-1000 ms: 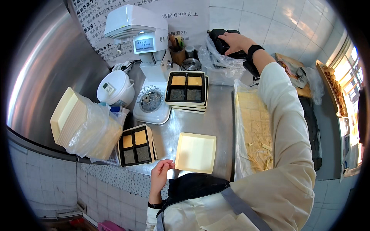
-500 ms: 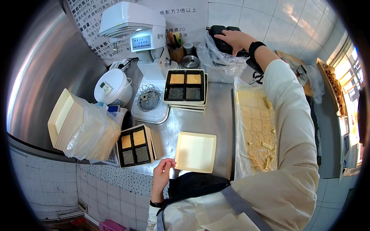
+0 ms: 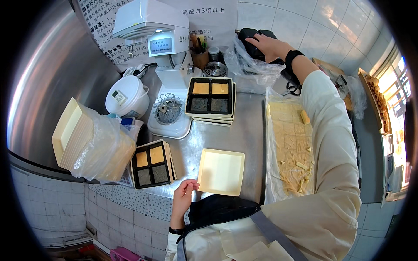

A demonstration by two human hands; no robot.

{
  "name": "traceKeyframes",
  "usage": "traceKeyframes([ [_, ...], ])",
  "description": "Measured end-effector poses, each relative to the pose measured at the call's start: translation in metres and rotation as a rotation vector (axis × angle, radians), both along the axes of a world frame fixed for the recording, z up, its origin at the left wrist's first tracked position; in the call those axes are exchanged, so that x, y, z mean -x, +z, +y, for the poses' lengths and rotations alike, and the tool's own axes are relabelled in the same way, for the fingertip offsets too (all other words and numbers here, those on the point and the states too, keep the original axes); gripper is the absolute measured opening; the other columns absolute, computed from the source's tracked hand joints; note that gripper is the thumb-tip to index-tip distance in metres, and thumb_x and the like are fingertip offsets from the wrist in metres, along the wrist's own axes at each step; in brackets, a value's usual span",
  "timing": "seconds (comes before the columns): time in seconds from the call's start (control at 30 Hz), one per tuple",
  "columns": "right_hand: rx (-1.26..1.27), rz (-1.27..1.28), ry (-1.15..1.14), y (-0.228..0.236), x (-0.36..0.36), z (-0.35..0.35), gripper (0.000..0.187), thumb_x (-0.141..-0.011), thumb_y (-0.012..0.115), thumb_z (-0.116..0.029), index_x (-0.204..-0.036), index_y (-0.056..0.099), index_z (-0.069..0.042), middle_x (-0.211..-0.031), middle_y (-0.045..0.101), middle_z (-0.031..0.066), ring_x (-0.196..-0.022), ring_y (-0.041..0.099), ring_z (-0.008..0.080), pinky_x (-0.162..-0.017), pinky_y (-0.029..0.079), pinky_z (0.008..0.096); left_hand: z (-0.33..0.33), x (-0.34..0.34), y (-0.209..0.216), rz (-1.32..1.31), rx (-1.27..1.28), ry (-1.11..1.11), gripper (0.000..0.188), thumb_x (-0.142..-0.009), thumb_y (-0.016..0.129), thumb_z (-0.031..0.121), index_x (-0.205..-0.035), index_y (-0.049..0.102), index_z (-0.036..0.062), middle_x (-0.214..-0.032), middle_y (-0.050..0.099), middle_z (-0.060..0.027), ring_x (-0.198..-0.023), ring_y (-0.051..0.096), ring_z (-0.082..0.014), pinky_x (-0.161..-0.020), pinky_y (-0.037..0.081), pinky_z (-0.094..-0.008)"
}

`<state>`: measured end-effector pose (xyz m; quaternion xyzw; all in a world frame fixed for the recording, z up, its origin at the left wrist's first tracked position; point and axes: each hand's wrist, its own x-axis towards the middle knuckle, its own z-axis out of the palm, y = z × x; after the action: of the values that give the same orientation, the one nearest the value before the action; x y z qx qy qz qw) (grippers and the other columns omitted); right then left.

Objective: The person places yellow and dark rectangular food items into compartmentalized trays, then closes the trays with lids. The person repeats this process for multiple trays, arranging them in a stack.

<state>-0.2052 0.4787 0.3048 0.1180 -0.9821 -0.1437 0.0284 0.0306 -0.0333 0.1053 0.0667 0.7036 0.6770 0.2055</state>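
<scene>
A square cream box tray (image 3: 221, 172) lies flat on the steel counter in front of me. My left hand (image 3: 185, 193) pinches its near left corner with the thumb and fingertips. Far off at the back right, my right hand (image 3: 269, 47) reaches over a stack of black plastic inserts (image 3: 249, 35) in a clear plastic bag (image 3: 248, 71). Its fingers curl over the inserts' top edge; the thumb is partly hidden. Two stacks of cream trays hold black four-part inserts, one stack (image 3: 210, 101) by the mixer and another (image 3: 152, 164) at left. The far compartments in each hold yellow cake squares.
At right, a lined sheet pan (image 3: 289, 139) bears cake crumbs and scraps. A white stand mixer (image 3: 150, 30), a wire whisk (image 3: 167, 109) and a lidded white bucket (image 3: 127, 96) stand at back left. Bagged cream trays (image 3: 93, 143) lean at the left edge.
My right hand has shifted slightly to the right over the black inserts, its fingers drawn in more. The left hand and the cream tray stay in place.
</scene>
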Motion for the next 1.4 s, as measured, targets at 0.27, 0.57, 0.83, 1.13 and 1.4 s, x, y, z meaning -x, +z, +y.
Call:
traceKeyframes([
  [0.27,0.035,0.125,0.069,-0.006,-0.005,0.002,0.095,-0.050,0.063,0.005,-0.137,0.029,-0.010,-0.120,0.042,0.0170,-0.111,0.044,0.0364,-0.091,0.043,0.0409,0.001,0.000,-0.005,-0.006,0.034,0.008,0.020,-0.097,0.047,0.011,-0.103,0.060,-0.0022,-0.090,0.066,-0.0074,-0.083,0.062,-0.0128,-0.079,0.049,-0.0248],
  [0.57,0.064,0.290,0.208,0.003,-0.010,0.014,0.086,-0.052,0.061,0.003,-0.132,0.037,-0.017,-0.116,0.045,0.0150,-0.107,0.046,0.0344,-0.091,0.043,0.0401,0.005,0.001,-0.003,0.006,0.052,-0.014,0.020,-0.097,0.047,0.012,-0.103,0.060,-0.0022,-0.090,0.066,-0.0076,-0.083,0.062,-0.0128,-0.078,0.049,-0.0247],
  [0.83,0.097,0.223,0.143,0.014,-0.018,0.013,0.086,-0.052,0.067,-0.003,-0.131,0.038,-0.019,-0.121,0.042,0.0148,-0.112,0.044,0.0364,-0.095,0.043,0.0403,0.001,0.001,-0.009,0.024,0.051,-0.009,0.020,-0.096,0.047,0.011,-0.104,0.060,-0.0021,-0.090,0.066,-0.0076,-0.083,0.062,-0.0131,-0.078,0.049,-0.0251],
  [1.13,0.119,0.284,0.116,0.022,-0.022,0.018,0.090,-0.059,0.076,-0.009,-0.136,0.033,-0.022,-0.123,0.043,0.0130,-0.111,0.047,0.0361,-0.095,0.044,0.0411,0.000,-0.001,-0.003,0.051,0.067,-0.006,0.020,-0.097,0.047,0.012,-0.103,0.060,-0.0022,-0.090,0.066,-0.0077,-0.083,0.062,-0.0127,-0.077,0.049,-0.0251],
  [1.4,0.354,0.660,0.228,0.049,-0.066,0.001,0.086,-0.060,0.077,-0.007,-0.134,0.037,-0.019,-0.126,0.043,0.0174,-0.115,0.045,0.0392,-0.099,0.041,0.0400,-0.004,0.003,0.001,0.173,0.175,0.081,0.021,-0.096,0.049,0.014,-0.112,0.057,0.0028,-0.095,0.066,-0.0068,-0.091,0.060,-0.0138,-0.077,0.047,-0.0248],
])
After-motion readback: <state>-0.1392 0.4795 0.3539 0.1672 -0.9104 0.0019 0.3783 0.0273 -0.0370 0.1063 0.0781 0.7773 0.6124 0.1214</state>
